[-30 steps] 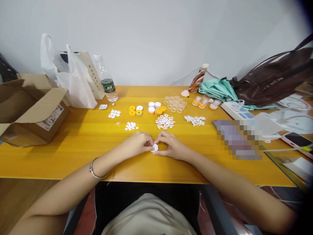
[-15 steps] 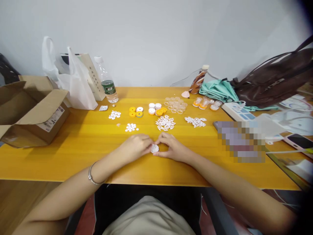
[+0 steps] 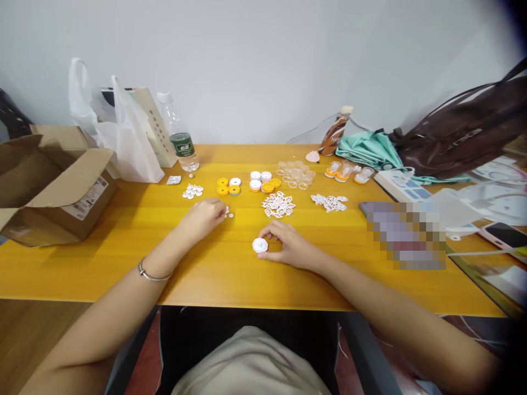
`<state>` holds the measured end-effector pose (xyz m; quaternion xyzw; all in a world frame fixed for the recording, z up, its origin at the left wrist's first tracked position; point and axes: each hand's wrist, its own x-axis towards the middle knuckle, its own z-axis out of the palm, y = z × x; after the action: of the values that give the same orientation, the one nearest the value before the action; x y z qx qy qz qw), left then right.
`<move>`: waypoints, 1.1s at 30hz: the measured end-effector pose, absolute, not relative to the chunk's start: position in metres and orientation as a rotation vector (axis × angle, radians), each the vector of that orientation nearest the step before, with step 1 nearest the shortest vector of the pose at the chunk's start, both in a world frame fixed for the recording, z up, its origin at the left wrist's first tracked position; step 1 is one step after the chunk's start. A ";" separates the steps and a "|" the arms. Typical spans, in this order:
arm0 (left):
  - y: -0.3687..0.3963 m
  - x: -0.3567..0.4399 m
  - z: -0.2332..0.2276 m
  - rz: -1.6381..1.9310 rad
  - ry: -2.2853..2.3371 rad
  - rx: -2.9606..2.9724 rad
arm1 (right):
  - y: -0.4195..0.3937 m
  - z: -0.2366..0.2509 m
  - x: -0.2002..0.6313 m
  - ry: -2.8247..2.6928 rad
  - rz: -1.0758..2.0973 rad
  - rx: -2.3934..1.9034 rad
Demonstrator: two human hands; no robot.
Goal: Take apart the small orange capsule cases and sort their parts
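My right hand (image 3: 288,246) grips a white round plastic part (image 3: 259,245) by its edge, thumb below and fingers above, just over the table. The part's face has a small raised centre. Farther left, my left hand (image 3: 203,216) is over the pile of small white discs (image 3: 230,215), covering most of it. Its fingers are curled together and point down; whatever is between them is hidden. Behind that hand lie white round pieces with small stems (image 3: 192,191). Beyond my right hand is a heap of white openwork pieces (image 3: 279,204).
Yellow and white wheel-like rings (image 3: 228,186), clear plastic cups (image 3: 295,174) and white bracket-shaped pieces (image 3: 329,202) sit farther back. A cardboard box (image 3: 61,203) and water bottle (image 3: 181,144) stand left. On the right are assembled pieces (image 3: 343,173), a power strip (image 3: 405,186) and a brown bag (image 3: 465,131).
My left hand has left the white round part and moved left and away from me to the small discs. My right hand keeps hold of the part, now more fully visible.
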<state>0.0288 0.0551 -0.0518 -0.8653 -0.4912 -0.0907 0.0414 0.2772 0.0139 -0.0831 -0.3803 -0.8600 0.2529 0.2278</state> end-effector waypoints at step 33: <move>0.017 0.087 -0.069 -0.465 -0.722 -2.890 | 0.019 -0.091 0.275 -2.322 0.663 -1.034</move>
<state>0.0871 0.0173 -0.0693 -0.9567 -0.2389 -0.1538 0.0634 0.2752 0.0193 -0.0911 -0.3805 -0.8549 0.2440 0.2546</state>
